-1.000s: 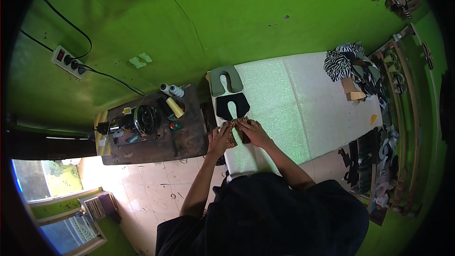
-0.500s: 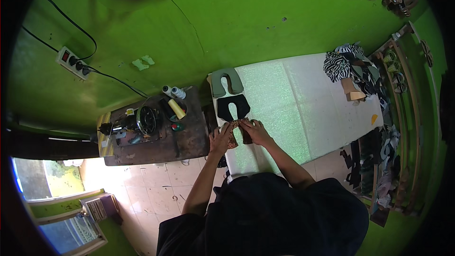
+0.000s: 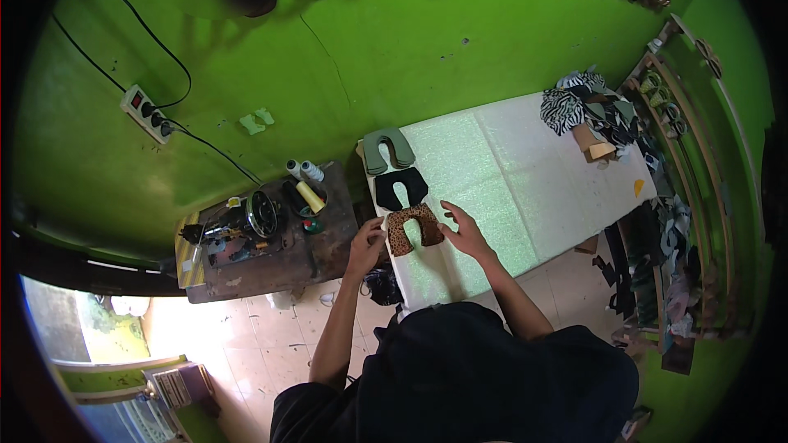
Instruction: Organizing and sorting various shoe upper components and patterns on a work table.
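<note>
From the head view I see my left hand point(image 3: 367, 239) at the left edge of a leopard-print U-shaped piece point(image 3: 413, 227), fingers closed lightly on its edge, so that grip is holding the piece. My right hand point(image 3: 465, 232) lies just beside the piece's right arm, fingers spread and flat, touching its edge and the surface, clasping nothing. The leopard piece lies flat near the left end of the pale table point(image 3: 525, 189), close to its near edge. Just beyond it sits a black U-shaped piece point(image 3: 400, 187), and beyond that a grey-green U-shaped piece point(image 3: 387, 150), all three in a row along the table's left end. At the far right end is a heap of zebra-print scraps point(image 3: 587, 107). Left of the table stands a dark sewing stand point(image 3: 271, 242) with thread spools point(image 3: 301, 170) on it, against the green wall point(image 3: 394, 41).
</note>
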Tool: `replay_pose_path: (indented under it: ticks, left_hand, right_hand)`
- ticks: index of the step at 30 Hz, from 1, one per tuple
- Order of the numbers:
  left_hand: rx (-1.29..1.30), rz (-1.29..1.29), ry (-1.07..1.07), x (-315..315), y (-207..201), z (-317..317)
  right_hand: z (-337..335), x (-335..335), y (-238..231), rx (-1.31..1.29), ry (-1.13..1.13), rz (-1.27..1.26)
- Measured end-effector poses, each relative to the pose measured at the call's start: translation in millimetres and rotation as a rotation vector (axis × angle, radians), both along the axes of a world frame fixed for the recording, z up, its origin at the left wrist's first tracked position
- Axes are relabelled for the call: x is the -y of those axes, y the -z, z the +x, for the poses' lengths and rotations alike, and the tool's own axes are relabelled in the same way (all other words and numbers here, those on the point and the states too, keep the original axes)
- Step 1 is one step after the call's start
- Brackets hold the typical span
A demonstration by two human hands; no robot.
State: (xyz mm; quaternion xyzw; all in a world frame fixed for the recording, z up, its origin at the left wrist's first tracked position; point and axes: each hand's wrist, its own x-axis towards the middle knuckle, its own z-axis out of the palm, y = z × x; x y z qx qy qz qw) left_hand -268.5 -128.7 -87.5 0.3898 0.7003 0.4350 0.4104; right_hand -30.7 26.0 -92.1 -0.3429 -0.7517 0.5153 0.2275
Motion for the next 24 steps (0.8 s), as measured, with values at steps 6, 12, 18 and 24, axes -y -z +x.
replay_pose_path:
  ticks: [6, 12, 18, 24]
  left_hand:
    - [0.384, 0.211, -0.110, 13.9, -26.9, 23.4]
    - [0.501, 0.245, -0.045, 7.8, -53.2, 76.3]
    - [0.518, 0.219, 0.072, -10.7, -60.9, 131.2]
    - [0.483, 0.202, 0.187, -45.7, -79.0, 203.6]
  right_hand:
    - [22.5, 38.6, -35.7, -0.140, 0.123, -0.109]
    - [63.7, 68.5, -69.0, -0.190, 0.239, -0.148]
    - [123.5, 70.3, -76.0, -0.222, 0.356, -0.099]
    - [201.6, 57.5, -82.1, -0.263, 0.482, -0.033]
